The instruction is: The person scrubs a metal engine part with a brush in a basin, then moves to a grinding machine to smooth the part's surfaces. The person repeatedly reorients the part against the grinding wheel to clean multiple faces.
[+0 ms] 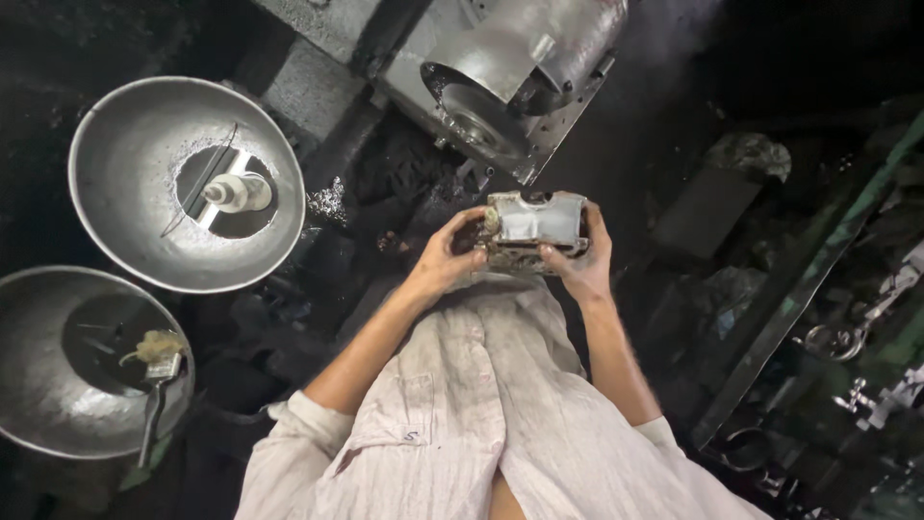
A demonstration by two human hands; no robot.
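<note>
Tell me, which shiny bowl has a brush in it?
The lower metal bowl at the left edge holds the brush. The upper bowl holds a small white bottle instead.

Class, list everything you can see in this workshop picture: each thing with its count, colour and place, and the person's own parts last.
metal casting: one, silver-grey, centre, held in both hands
upper metal bowl: one, grey, upper left, with a hole in its bottom
white bottle: one, white, seen through the hole of the upper metal bowl
lower metal bowl: one, grey, lower left
brush: one, pale bristles, lying in the lower metal bowl
machine: one, silver, top centre
metal fittings: several, silver, right edge
shirt: one, off-white, bottom centre
left hand: one, on the casting's left end
right hand: one, on the casting's right end
</note>
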